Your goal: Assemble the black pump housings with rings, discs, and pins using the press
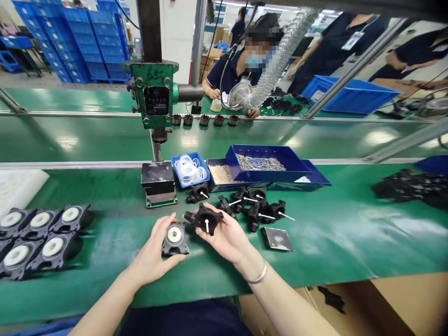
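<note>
Green press (156, 95) bears "65". On its near side, the left hand (157, 254) bends round a grey housing (175, 249), thumb and fingers gripping it, white disc up. Nearer and right of the press, the upturned right hand (227, 238) grasps a black housing (214, 218), spout leftward, long axis sideways.

I have room over the green table (336, 233) right of centre; the press (156, 100) at upper left-centre and blue trays (280, 176) mid-frame obstruct me.
</note>
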`<state>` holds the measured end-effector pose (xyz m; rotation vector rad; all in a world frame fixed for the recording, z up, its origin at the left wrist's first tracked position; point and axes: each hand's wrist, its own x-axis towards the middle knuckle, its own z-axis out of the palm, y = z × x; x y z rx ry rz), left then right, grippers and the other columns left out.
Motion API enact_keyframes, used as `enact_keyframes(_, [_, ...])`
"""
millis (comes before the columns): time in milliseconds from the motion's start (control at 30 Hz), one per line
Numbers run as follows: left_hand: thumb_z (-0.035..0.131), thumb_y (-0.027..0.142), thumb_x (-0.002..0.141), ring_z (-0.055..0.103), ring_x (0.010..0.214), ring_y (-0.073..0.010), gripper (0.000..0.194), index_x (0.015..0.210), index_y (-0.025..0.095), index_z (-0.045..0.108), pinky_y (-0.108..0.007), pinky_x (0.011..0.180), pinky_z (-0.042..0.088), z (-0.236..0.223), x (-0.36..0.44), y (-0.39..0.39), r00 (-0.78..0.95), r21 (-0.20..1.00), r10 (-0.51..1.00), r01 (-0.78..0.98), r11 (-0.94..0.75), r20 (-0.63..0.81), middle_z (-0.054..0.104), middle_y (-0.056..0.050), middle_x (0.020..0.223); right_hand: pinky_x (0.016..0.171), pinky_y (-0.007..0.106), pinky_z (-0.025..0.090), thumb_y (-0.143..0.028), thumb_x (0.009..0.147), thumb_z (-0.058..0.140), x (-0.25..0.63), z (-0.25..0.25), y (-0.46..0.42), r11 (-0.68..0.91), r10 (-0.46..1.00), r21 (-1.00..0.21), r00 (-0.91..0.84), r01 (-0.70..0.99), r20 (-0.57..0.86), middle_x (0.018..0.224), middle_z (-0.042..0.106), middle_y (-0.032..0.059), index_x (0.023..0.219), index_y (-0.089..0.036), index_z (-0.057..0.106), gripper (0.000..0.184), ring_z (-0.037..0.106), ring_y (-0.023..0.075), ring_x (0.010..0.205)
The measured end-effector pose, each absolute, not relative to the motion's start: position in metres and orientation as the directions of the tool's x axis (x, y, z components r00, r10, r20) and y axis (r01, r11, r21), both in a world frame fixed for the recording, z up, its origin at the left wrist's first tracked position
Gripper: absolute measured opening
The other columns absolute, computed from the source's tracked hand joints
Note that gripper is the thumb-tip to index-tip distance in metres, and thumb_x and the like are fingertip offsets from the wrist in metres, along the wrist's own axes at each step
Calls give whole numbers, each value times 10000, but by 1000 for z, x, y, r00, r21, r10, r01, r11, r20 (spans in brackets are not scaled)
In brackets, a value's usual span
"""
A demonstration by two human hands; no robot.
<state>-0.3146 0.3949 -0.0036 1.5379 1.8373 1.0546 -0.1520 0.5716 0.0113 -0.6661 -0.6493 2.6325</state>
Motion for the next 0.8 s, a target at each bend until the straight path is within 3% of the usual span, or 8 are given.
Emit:
enact_keyframes(133, [742, 338, 866, 415, 1423, -339, 943, 1565, 382, 110, -594, 1170, 354, -10, -315, 394, -259, 901, 961, 432, 28, 94, 405, -130, 1440, 1034, 357, 528, -306, 929, 599, -155, 19, 575, -834, 394, -517, -864, -192, -314, 1256, 704, 130, 1105, -140, 694, 260, 655, 249, 1216])
enact_keyframes(300, [788, 306, 831, 482, 1387, -331, 1011, 1559, 397, 93, -552, 1133, 412, -16, -312, 393, -305, 957, 950, 289, 29, 63, 417, -111, 1400, 1180, 456, 386, -305, 931, 666, -164, 33, 580, -744, 417, -636, -886, -205, -203, 1296, 690, 106, 1132, -166, 722, 251, 637, 275, 1239])
enact_keyframes(433, [828, 276, 786, 541, 1326, -317, 1086, 1565, 374, 77, -524, 1112, 436, -19, -309, 392, -345, 971, 938, 236, 42, 44, 445, -111, 1383, 1160, 454, 387, -359, 888, 737, -175, 39, 581, -591, 408, -794, -902, -141, -144, 1393, 626, 75, 1053, -227, 754, 212, 579, 270, 1299])
enact_keyframes(533, [850, 297, 762, 595, 1245, -296, 1144, 1570, 369, 44, -519, 1081, 467, -21, -308, 392, -363, 975, 932, 215, 58, 24, 466, -113, 1379, 1079, 408, 451, -370, 830, 795, -185, 39, 577, -448, 413, -889, -903, -90, -117, 1298, 661, 61, 956, -242, 772, 181, 600, 241, 1229])
enact_keyframes(633, [854, 323, 758, 579, 1273, -309, 1167, 1573, 375, 20, -526, 1084, 470, -24, -308, 391, -369, 974, 929, 218, 58, 27, 441, -127, 1438, 1021, 369, 478, -358, 785, 832, -194, 35, 571, -330, 420, -943, -903, -53, -96, 1196, 660, 49, 925, -251, 782, 183, 608, 210, 1151])
enact_keyframes(800, [846, 348, 766, 500, 1373, -342, 1165, 1576, 379, 11, -563, 1141, 412, -28, -307, 390, -353, 969, 935, 241, 49, 41, 384, -145, 1534, 1075, 401, 435, -349, 799, 820, -196, 33, 564, -107, 430, -993, -903, -50, -1, 1170, 622, 71, 948, -254, 777, 182, 570, 222, 1205])
